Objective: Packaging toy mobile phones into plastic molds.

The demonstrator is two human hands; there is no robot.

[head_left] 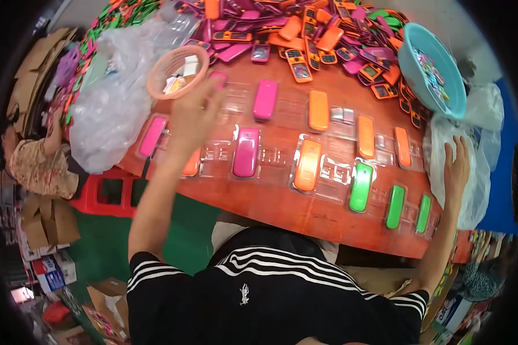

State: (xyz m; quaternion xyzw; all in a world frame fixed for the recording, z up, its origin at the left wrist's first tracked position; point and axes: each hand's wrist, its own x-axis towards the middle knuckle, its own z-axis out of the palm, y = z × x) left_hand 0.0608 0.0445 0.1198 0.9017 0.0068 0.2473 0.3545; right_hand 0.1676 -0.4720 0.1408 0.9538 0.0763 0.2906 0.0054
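Note:
My left hand (194, 118) is over the left part of the table, slightly blurred, its fingers apart. Just beyond its fingertips lies a pink toy phone (218, 78), partly covered by the hand. An orange phone (192, 163) is partly behind my left forearm. My right hand (457, 169), fingers stretched out and holding nothing, is at the table's right side by a clear plastic bag (476, 190). Between the hands, toy phones lie in clear plastic trays: a magenta one (246, 152), an orange one (308, 165), a green one (361, 187) and several more.
Toy phones are heaped (311, 40) along the table's far side. A peach basket (155, 77) holding small white pieces stands far left, beside a large clear bag (112, 103). A light-blue basin (410, 72) with small colourful items stands far right. A red stool (95, 195) is at left.

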